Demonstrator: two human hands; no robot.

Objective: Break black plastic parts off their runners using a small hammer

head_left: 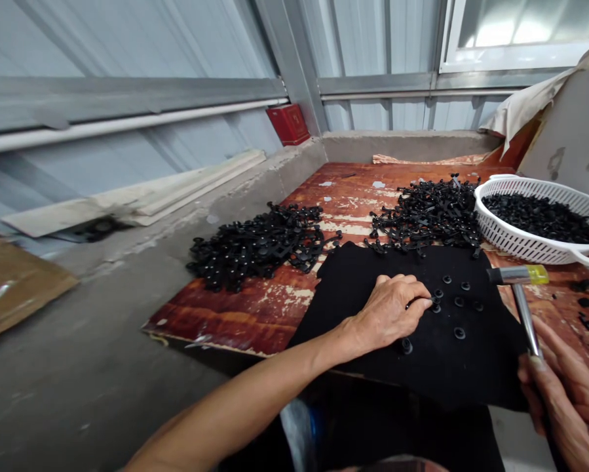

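Note:
My left hand (390, 308) is closed over a black mat (373, 367), thumb and fingers pinched around a small black part, mostly hidden by the fingers. Just beyond the fingertips stand several small round black pieces (459, 333), scattered over the mat. One more round piece (406, 346) sits below my left palm. My right hand (567, 393) grips a small hammer (526, 321) by its metal handle at the mat's right edge. The hammer's head is raised above the mat, with a yellow face pointing right and a dark face pointing left.
Black parts form a heap (255, 246) at the left and another heap (432, 213) behind the mat. A white basket (515, 242) of small black pieces stands at the right. The worn red tabletop (215, 314) meets a concrete ledge (294, 172), where a red box (288, 124) sits.

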